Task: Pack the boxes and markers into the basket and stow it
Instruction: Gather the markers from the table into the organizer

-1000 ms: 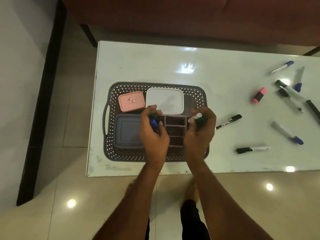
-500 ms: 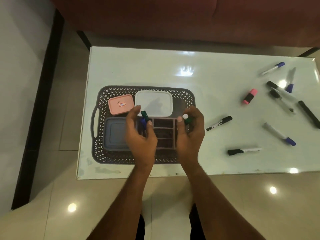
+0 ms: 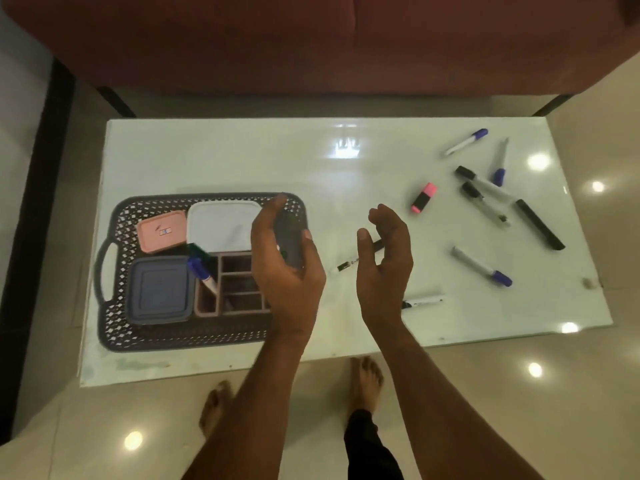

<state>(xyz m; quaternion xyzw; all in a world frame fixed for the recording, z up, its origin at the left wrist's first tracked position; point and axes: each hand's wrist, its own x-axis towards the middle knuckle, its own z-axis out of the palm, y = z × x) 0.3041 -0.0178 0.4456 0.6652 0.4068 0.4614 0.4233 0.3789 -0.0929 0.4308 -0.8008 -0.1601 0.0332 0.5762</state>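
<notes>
A dark grey lattice basket point(image 3: 166, 336) sits on the left of the white table point(image 3: 242, 157). Inside it are a pink box point(image 3: 161, 231), a white box point(image 3: 221, 225), a blue-grey box point(image 3: 159, 289) and a brown divided organiser point(image 3: 239, 299). A blue-capped marker point(image 3: 202, 273) and a green one point(image 3: 199, 251) lie at the organiser's left end. My left hand point(image 3: 287, 278) hovers over the basket's right side, fingers relaxed and holding nothing. To its right, my right hand point(image 3: 384, 268) hangs loosely curled and empty above a black marker point(image 3: 346, 265).
Loose markers lie across the table's right half: a black one point(image 3: 422, 302), a blue one point(image 3: 481, 266), a pink highlighter point(image 3: 423, 197), and several more black and blue ones near the far right. A red sofa point(image 3: 311, 46) stands behind the table. My bare feet are below the near edge.
Both hands have let go of their markers, which now lie in the organiser. The hands have lifted and shifted right, the right one out past the basket.
</notes>
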